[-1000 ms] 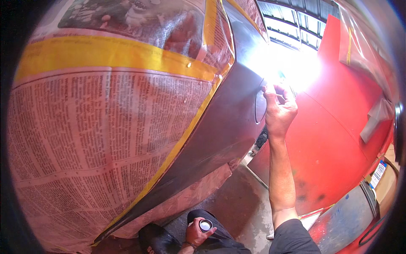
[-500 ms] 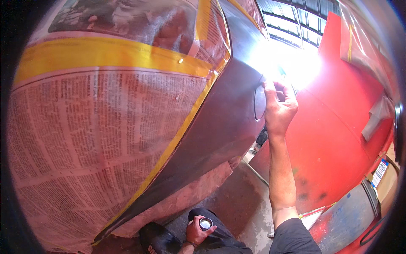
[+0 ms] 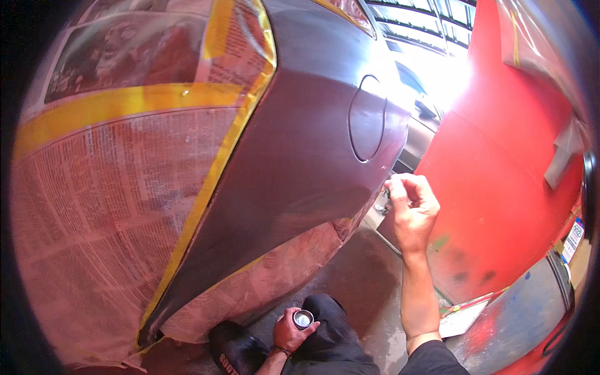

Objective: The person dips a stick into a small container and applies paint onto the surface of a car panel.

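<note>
My left hand (image 3: pixel 289 332) is wrapped round a small dark-rimmed cup (image 3: pixel 303 319) with something whitish inside, held low over my leg. My raised right hand (image 3: pixel 415 209) has thumb and fingers pinched together; whatever they grip, if anything, is too small to make out. Its fingertips are near the outer edge of a dark, matt car body panel (image 3: pixel 300 144), below the round fuel flap (image 3: pixel 367 119). From this view I cannot tell whether they touch the panel. A small pale spot shows on the panel just above them.
Newspaper (image 3: pixel 125 169) and yellow tape (image 3: pixel 187 244) mask the car on the left. A large red panel (image 3: pixel 500 144) stands on the right, with a grey, paint-stained panel (image 3: pixel 512 319) below it. A cardboard box (image 3: pixel 580 256) is at the far right. Bright light glares behind.
My right hand has moved from beside the fuel flap to below it, and the flap now shows fully. The view has shifted. My left hand still holds the cup.
</note>
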A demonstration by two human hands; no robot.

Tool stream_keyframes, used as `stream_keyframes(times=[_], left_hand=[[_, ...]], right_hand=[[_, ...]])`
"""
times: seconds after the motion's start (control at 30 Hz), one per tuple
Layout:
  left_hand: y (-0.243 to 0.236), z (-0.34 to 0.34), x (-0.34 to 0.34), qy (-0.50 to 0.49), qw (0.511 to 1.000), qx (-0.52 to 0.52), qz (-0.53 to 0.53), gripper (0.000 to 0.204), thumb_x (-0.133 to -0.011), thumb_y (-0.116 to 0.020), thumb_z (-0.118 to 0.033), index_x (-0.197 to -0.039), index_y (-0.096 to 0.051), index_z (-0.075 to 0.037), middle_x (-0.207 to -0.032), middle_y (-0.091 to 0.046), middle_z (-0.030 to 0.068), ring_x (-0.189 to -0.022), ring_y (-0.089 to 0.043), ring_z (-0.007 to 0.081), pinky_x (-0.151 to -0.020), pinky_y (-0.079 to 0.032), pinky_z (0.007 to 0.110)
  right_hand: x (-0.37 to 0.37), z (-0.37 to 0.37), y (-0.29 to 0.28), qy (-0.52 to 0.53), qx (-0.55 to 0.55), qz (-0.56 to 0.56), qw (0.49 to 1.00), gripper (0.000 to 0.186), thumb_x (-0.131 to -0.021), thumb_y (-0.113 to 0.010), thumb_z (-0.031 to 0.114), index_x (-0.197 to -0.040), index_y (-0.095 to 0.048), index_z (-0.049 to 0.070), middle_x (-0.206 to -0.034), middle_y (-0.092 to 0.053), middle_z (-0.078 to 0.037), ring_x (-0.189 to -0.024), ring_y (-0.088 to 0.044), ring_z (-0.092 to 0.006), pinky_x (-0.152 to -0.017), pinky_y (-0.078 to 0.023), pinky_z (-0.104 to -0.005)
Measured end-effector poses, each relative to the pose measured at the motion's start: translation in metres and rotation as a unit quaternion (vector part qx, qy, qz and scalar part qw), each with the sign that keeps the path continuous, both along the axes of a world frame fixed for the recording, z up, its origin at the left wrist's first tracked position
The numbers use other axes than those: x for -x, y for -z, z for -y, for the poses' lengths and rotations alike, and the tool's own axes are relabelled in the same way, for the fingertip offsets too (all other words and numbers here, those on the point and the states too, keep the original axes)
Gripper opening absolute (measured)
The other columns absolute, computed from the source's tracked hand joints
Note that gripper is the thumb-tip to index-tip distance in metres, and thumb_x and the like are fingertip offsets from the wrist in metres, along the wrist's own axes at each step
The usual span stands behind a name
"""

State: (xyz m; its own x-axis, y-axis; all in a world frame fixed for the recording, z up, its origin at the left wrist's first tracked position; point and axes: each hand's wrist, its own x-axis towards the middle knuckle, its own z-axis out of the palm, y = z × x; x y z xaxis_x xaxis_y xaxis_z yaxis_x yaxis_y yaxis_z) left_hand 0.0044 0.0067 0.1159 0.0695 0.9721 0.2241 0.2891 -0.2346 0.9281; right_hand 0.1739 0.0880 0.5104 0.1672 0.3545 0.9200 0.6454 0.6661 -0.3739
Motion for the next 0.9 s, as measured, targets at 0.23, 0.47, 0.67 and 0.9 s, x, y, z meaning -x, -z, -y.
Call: stream_keyframes(times=[0.23, 0.47, 0.67, 0.9], left_hand=[[-0.101, -0.02, -0.003, -0.022, 0.995, -0.1, -0.002, 0.078, -0.078, -0.1, -0.055, -0.128, -0.064, -0.007, -0.108, -0.078, 0.0182, -0.101, -0.077, 0.0403, -0.09, -0.061, 0.051], [-0.219, -0.034, -0.008, -0.024, 0.98, -0.196, 0.017, 0.073, -0.078, -0.103, -0.042, -0.128, -0.063, -0.007, -0.105, -0.078, 0.0142, -0.095, -0.08, 0.0283, -0.085, -0.064, 0.042], [-0.266, -0.042, -0.018, 0.021, 0.976, -0.204, 0.078, 0.065, -0.083, -0.102, -0.028, -0.129, -0.063, -0.004, -0.108, -0.077, 0.0075, -0.102, -0.073, 0.0149, -0.091, -0.061, 0.035], [-0.292, -0.037, -0.023, -0.019, 0.965, -0.258, 0.052, 0.063, -0.082, -0.102, -0.025, -0.127, -0.064, -0.001, -0.106, -0.08, 0.0112, -0.101, -0.078, 0.0172, -0.09, -0.063, 0.034]], right_hand=[[-0.017, 0.042, 0.007, -0.015, 0.127, 0.119, 0.985, 0.007, -0.095, -0.084, 0.005, -0.1, -0.081, 0.001, -0.092, -0.077, -0.007, -0.084, -0.075, -0.0153, -0.078, -0.06, -0.0305], [-0.038, 0.061, 0.004, -0.068, 0.206, 0.272, 0.937, 0.008, -0.095, -0.084, 0.011, -0.099, -0.081, 0.004, -0.092, -0.076, -0.009, -0.085, -0.081, -0.0198, -0.076, -0.063, -0.0323], [-0.045, 0.071, -0.014, -0.082, 0.183, 0.338, 0.92, 0.009, -0.094, -0.084, 0.01, -0.099, -0.079, 0.005, -0.093, -0.074, -0.008, -0.083, -0.081, -0.0213, -0.074, -0.063, -0.0346], [-0.045, 0.07, -0.017, -0.085, 0.168, 0.361, 0.913, 0.01, -0.092, -0.084, 0.01, -0.098, -0.079, 0.006, -0.092, -0.073, -0.008, -0.082, -0.079, -0.0229, -0.073, -0.062, -0.0362]])
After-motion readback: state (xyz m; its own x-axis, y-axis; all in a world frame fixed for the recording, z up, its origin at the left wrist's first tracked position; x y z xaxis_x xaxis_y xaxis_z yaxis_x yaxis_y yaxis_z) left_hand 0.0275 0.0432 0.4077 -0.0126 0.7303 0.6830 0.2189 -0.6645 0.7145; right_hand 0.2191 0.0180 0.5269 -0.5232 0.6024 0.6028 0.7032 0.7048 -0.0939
